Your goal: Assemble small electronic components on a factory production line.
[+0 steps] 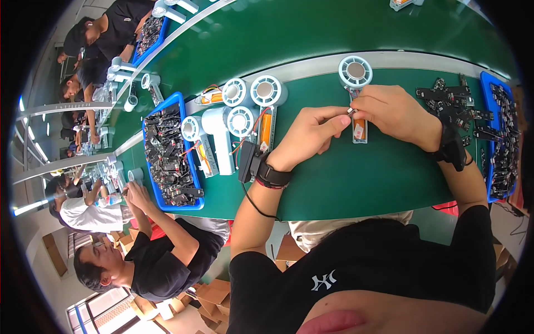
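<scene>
A light-blue handheld fan (355, 71) lies in front of me, its head pointing away and its handle open. Inside the handle shows an orange battery (360, 130) with a white label. Over the handle, fingertips of both hands meet at a small white wire connector (350, 111). My left hand (316, 133) pinches it from the left, thumb and forefinger pressed together. From the right, my right hand (389, 111) closes on it too, bent fingers covering part of the wires and handle. Exactly how each fingertip grips the connector is partly hidden.
Several light-blue fans (241, 121) with exposed batteries lie left of my left hand. Beyond them stands a blue bin (202, 206) of small black circuit boards. Loose boards (450, 100) and another blue bin (485, 80) are at right. A co-worker (161, 256) sits at left.
</scene>
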A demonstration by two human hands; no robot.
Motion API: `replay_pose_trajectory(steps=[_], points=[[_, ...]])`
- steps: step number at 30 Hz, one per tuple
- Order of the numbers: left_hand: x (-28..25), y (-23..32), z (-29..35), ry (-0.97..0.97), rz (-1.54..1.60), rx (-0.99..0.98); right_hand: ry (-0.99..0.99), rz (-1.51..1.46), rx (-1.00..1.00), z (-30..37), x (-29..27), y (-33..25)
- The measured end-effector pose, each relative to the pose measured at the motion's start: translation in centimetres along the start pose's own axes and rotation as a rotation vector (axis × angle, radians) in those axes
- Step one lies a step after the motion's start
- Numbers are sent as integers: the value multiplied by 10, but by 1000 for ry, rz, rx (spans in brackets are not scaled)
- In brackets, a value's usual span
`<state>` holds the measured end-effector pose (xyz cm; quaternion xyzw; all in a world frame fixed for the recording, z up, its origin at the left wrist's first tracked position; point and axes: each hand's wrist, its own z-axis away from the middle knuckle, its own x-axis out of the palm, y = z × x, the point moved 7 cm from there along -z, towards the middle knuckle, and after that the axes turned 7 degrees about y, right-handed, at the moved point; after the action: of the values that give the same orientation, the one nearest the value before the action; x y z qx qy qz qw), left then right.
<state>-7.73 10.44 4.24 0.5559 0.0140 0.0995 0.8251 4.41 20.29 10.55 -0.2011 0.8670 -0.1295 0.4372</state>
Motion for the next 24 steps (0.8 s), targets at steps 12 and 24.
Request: replay_pose_trajectory(steps=[12,24], points=[[-11,6,-2,335,34,440,209,-836,735,8,-6,35],[1,27,7,407,-459,727,242,-859,883,21,1,45]])
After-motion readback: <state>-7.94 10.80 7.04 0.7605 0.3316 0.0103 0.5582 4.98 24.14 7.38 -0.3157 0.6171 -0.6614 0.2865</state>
